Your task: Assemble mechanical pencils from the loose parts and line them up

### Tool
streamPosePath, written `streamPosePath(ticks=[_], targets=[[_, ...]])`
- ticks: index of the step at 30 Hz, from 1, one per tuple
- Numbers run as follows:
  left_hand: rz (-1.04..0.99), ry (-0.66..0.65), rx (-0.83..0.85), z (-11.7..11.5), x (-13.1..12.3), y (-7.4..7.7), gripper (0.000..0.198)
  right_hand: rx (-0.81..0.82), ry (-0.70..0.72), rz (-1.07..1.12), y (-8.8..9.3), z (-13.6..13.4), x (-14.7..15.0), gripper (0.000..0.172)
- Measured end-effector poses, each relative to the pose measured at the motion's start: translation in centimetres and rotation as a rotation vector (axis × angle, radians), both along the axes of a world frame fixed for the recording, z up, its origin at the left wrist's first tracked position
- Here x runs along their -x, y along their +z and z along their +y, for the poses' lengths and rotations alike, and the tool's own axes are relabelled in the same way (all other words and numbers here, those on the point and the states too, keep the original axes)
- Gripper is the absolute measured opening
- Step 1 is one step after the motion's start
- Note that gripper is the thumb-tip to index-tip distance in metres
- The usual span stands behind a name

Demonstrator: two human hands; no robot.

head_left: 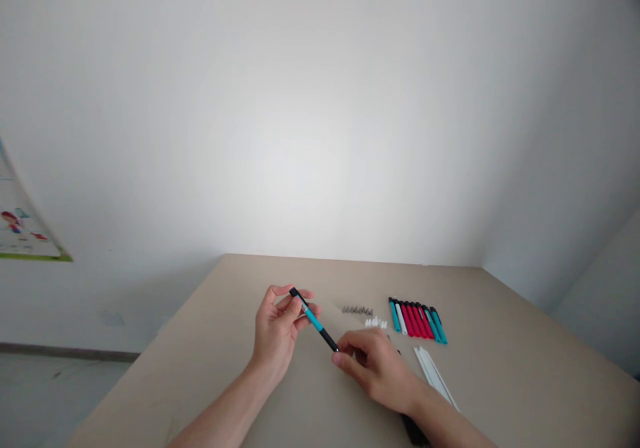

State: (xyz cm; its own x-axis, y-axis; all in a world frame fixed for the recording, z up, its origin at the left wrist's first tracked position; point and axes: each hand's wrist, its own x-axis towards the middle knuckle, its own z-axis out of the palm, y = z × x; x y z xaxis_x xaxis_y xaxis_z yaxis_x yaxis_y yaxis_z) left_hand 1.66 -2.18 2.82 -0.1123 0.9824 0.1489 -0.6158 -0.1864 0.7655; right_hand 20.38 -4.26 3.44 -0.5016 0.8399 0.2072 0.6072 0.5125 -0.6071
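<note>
Between your hands, the pen (pixel 314 319) looks like smooth plastic; beneath them, the table (pixel 500 381) looks matt.

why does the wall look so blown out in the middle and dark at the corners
Head view: a bright glare patch washes out the wall's centre, fading to vignetted corners; wide-lens distortion bows the table edges; the left hand, right hand and teal pen are fairly sharp, casting only faint shadows.

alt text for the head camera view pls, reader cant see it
Two bare hands hold a teal and black pen over a beige table, the left hand at its upper end and the right hand at its lower tip. To the right lie a row of red, teal and white pens, small metal parts and white strips.
</note>
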Motion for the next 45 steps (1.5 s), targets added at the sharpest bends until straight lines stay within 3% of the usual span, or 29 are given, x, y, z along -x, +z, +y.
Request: streamPosePath(ticks=[4, 12, 16, 21, 27, 32, 36, 39, 42, 45], targets=[[0.033, -0.019, 0.015, 0.0, 0.0, 0.1, 0.044, 0.076, -0.021, 0.060, -0.1, 0.1, 0.1, 0.035], [0.225, -0.113, 0.014, -0.3, 0.1, -0.1, 0.032, 0.355, -0.005, 0.265, -1.0, 0.6, 0.3, 0.048], [0.377, -0.027, 0.013, -0.3, 0.0, -0.2, 0.034, 0.229, -0.077, 0.186, -0.7, 0.8, -0.2, 0.041], [0.386, 0.029, 0.107, -0.4, -0.8, -0.3, 0.040, -0.047, -0.111, 0.066, 0.3, 0.7, -0.5, 0.033], [0.665, -0.031, 0.064, 0.0, -0.1, -1.4, 0.038, -0.052, -0.166, 0.108, -0.1, 1.1, -0.9, 0.032], [0.961, -0.297, -0.033, -0.8, 0.1, -1.4, 0.024, -0.050, -0.151, 0.193, -0.4, 1.5, -1.4, 0.020], [1.035, -0.376, -0.041, -1.4, -0.4, -1.4, 0.033, 0.131, -0.215, 0.292, -0.9, 2.0, -1.5, 0.033], [0.960, -0.518, 0.048, -1.3, -0.6, -1.7, 0.041, 0.221, -0.199, 0.438, -1.0, 2.3, -1.5, 0.026], [0.802, -0.657, 0.154, -1.2, -0.8, -1.8, 0.046, 0.321, -0.132, 0.640, -1.0, 2.4, -1.2, 0.036], [0.652, -0.700, 0.188, -1.3, -1.0, -1.3, 0.043, 0.461, -0.164, 0.806, -1.1, 2.2, -0.5, 0.043]])
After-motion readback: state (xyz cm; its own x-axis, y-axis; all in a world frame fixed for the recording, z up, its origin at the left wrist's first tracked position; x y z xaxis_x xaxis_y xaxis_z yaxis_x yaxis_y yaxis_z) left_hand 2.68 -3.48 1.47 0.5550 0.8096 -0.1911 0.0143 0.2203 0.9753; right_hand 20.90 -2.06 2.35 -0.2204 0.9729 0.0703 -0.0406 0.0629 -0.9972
